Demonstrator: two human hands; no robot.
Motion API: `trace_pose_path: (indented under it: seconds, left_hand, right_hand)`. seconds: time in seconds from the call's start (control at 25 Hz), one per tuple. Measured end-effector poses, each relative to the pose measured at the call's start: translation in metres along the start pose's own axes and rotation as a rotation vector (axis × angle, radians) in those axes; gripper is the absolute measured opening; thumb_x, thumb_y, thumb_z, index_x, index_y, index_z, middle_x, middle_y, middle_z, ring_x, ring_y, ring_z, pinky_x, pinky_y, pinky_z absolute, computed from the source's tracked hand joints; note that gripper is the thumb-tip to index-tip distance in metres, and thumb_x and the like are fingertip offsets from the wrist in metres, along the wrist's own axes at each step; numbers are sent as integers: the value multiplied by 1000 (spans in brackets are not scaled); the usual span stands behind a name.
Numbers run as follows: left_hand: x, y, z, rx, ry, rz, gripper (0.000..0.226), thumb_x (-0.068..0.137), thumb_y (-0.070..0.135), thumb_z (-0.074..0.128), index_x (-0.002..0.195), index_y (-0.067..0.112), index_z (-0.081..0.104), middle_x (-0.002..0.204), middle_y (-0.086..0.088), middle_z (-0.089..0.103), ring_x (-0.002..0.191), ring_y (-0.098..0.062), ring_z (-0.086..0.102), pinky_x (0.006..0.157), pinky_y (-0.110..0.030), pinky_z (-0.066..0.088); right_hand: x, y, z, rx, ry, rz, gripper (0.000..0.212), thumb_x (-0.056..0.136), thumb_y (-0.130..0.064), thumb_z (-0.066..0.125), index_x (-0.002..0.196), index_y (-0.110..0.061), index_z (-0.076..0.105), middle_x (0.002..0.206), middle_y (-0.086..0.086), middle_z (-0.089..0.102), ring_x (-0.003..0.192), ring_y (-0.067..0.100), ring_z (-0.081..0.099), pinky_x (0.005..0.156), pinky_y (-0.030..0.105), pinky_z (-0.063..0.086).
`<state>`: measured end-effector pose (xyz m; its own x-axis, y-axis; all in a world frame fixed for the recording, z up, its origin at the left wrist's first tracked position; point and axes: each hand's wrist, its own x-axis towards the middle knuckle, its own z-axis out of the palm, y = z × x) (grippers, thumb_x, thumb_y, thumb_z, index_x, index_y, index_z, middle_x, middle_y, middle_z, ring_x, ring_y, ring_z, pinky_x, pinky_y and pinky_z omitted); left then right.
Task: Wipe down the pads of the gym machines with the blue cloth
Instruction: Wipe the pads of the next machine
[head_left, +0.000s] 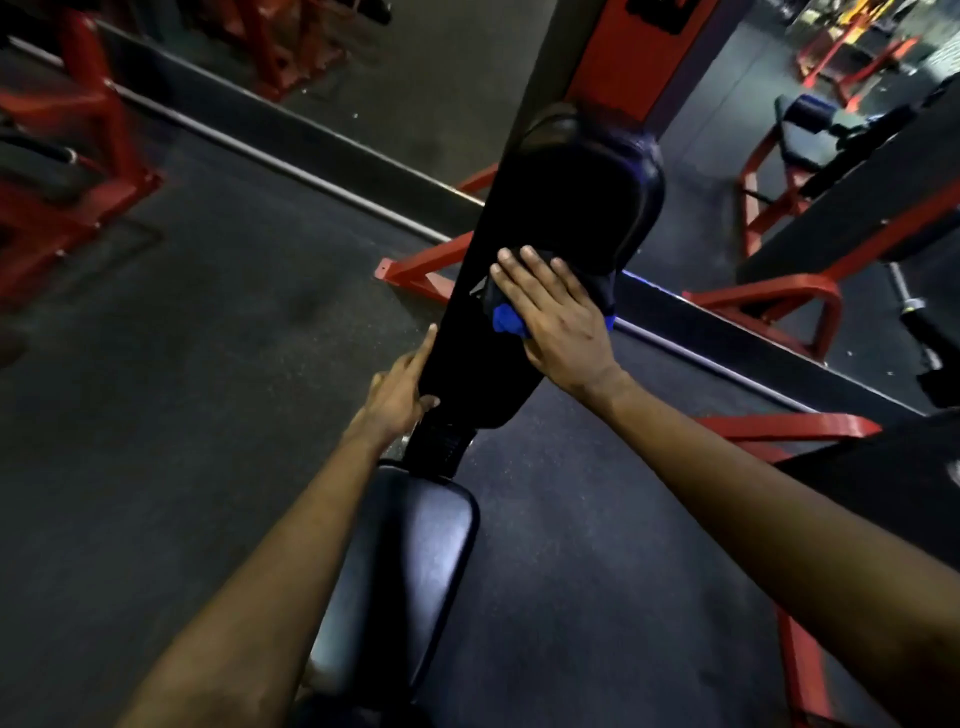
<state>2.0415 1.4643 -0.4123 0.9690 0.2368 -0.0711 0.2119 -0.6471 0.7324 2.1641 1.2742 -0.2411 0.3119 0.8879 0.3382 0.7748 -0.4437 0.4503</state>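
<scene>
While the right hand (558, 317) lies flat with its fingers straight and slightly spread, it presses the blue cloth (506, 318) against the face of the black back pad (566, 208). The cloth is mostly covered by the palm. A bright blue bunch of it shows at the thumb side of the hand, and a small blue edge shows at the little-finger side. Darker folds of cloth reach out beyond the fingertips.

The left hand (397, 395) rests on the pad's lower left edge, below and to the left of the right hand. Its index finger stretches straight up along that edge, and its thumb touches the pad's bottom corner. It is relaxed rather than clenched, and the two hands are apart, with the width of the pad between them.

The back pad rises at a tilt away from the hands toward an orange-red column (618, 57). Just below the left wrist, between the two forearms, lies the glossy black seat pad (415, 561). A dark bracket joins it to the back pad above.

Past the fingertips of both hands, red frame bars (415, 270) sit on the dark floor (208, 364). Beyond them a metal strip runs along the foot of what looks like a mirrored wall. To the right of the right forearm stands another machine (779, 291) with red tubing and black padding. More red frames stand blurred well to the left of the left hand.
</scene>
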Motion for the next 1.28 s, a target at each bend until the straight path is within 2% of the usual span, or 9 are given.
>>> trace_pose_path:
  seconds: [0.2,0.36,0.56,0.76,0.84,0.96,1.08,1.2,1.28]
  left_hand:
    - [18,-42,31,80,47,91,104,89,23,72,160,35,-2,127,-15,62,118,-36,59,101,-49,44]
    - [15,-60,37,65,60,107,84,97,40,60,160,37,5,133,-14,58,121,-37,57,101,-48,42]
    - [-12,-71,37,41,20,-59,76,100,33,55,161,34,8,126,-18,57,115,-41,57,101,-50,41]
    - [-81,-140,79,37,-74,-433,56,102,31,51,151,8,38,144,-24,49,131,-42,47,108,-50,37]
    - [-116,-150,98,-59,-155,-514,58,103,34,51,153,9,34,145,-27,46,132,-45,46,110,-50,37]
    - [-150,-146,128,-83,-208,-481,65,103,35,49,160,23,20,148,-28,39,130,-47,45,111,-53,38]
    - [-167,-147,150,31,-191,-456,67,105,36,43,162,19,11,162,-21,20,145,-41,27,117,-53,28]
    - [-188,-160,171,98,-168,-442,66,108,44,26,160,21,-8,169,-5,-6,155,-29,2,125,-50,12]
    - [-198,-164,182,146,-97,-421,64,108,46,21,160,22,-8,169,-2,-6,155,-28,4,125,-48,13]
  right_hand:
    - [-53,-41,63,43,-82,-105,64,93,-4,51,154,-9,34,162,3,30,151,21,24,125,36,14]
    - [-70,-71,83,115,-243,-129,72,86,-7,47,156,-10,30,164,3,25,153,19,17,126,34,6]
    - [-68,-76,88,147,-313,-164,74,85,-5,46,156,-11,30,165,3,23,153,18,15,126,34,5]
    - [-81,-124,123,329,-384,-137,73,80,-7,48,152,-12,40,161,2,34,151,19,25,125,33,9]
    - [-94,-149,127,463,-407,-25,70,77,-9,47,147,-14,48,155,2,44,146,22,36,122,36,19]
    - [-129,-192,135,710,-438,268,68,75,1,58,141,-13,55,148,4,52,141,25,44,118,42,33]
    - [-174,-236,152,943,-585,555,65,81,10,60,143,-11,52,148,7,51,141,24,43,119,40,33]
    - [-212,-282,171,982,-698,686,60,91,-11,65,148,-18,46,154,6,44,145,25,37,120,42,31]
    - [-229,-308,182,873,-665,643,63,92,-27,65,150,-21,43,156,4,41,147,25,30,121,42,26]
